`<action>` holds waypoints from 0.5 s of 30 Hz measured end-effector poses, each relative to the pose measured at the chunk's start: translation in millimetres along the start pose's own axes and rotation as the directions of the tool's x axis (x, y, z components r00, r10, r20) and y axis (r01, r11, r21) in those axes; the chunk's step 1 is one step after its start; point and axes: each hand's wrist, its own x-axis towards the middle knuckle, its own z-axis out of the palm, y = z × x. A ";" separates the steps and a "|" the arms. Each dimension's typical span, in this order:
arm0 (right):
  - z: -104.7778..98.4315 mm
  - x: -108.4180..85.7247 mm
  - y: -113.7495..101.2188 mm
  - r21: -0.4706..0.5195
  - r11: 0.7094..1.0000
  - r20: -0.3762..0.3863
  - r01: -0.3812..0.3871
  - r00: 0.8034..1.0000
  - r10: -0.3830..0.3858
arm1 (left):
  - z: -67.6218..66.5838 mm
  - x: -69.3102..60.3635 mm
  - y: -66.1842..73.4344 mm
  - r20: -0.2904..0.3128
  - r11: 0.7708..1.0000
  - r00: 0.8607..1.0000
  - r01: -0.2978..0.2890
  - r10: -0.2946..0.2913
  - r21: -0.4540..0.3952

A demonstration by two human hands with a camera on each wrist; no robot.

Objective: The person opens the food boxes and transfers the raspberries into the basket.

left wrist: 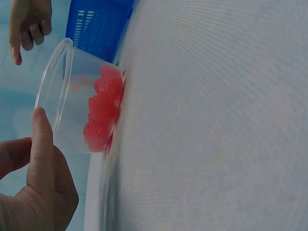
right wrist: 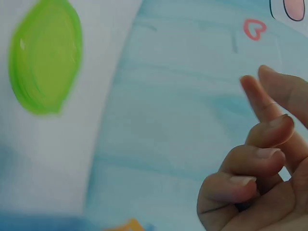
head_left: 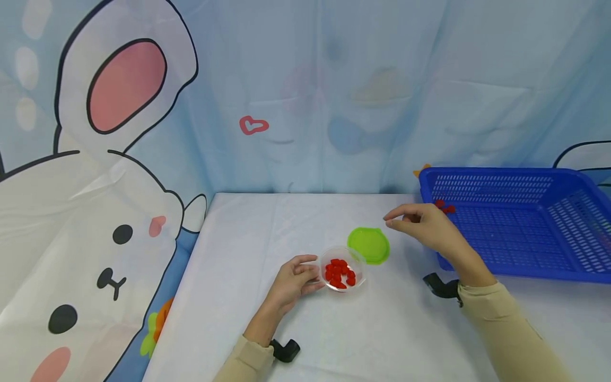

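A clear plastic cup with several red raspberry-like pieces inside stands upright on the white table. My left hand touches the cup's left side; in the left wrist view its fingers lie at the rim and wall of the cup. My right hand hovers between the green lid and the blue basket, holding nothing. The right wrist view has this hand with thumb and index tips slightly apart and the other fingers loosely bent. Green lid lies flat behind the cup.
The blue basket's left end holds a few red pieces. Its near rim extends along the table's right side. A light blue printed curtain hangs behind the table, with a large cartoon rabbit on the left.
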 end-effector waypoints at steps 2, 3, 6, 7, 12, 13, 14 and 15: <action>12.3 1.4 5.7 0.055 0.998 0.020 -0.001 1.000 0.000 | -0.1 -0.3 0.1 0.001 1.000 1.000 0.000 0.000 -0.001; 18.4 1.8 8.4 0.085 0.996 0.033 -0.003 0.999 0.001 | -0.2 -0.5 0.2 0.001 1.000 1.000 0.001 -0.001 -0.002; 36.0 2.9 16.2 0.162 0.987 0.069 -0.009 0.998 -0.002 | -0.1 -0.8 0.4 0.000 1.000 1.000 0.003 -0.003 -0.002; 41.4 2.9 17.9 0.180 0.984 0.080 -0.011 0.997 -0.003 | -0.1 -0.9 0.4 -0.001 1.000 1.000 0.004 -0.004 0.000; 64.8 3.5 24.3 0.210 0.976 0.121 -0.058 0.992 0.033 | -0.2 -0.6 0.6 -0.002 1.000 1.000 0.006 -0.006 0.004; 68.4 3.3 24.7 0.209 0.976 0.128 -0.066 0.991 0.040 | -0.2 -0.5 0.7 -0.001 1.000 1.000 0.005 -0.005 0.006; 71.8 3.5 25.6 0.208 0.975 0.136 -0.079 0.989 0.051 | -0.2 -0.4 0.8 0.000 1.000 1.000 0.005 -0.005 0.007; 74.9 3.7 26.4 0.208 0.974 0.142 -0.085 0.988 0.056 | -0.2 -0.3 0.9 0.001 1.000 1.000 0.005 -0.005 0.007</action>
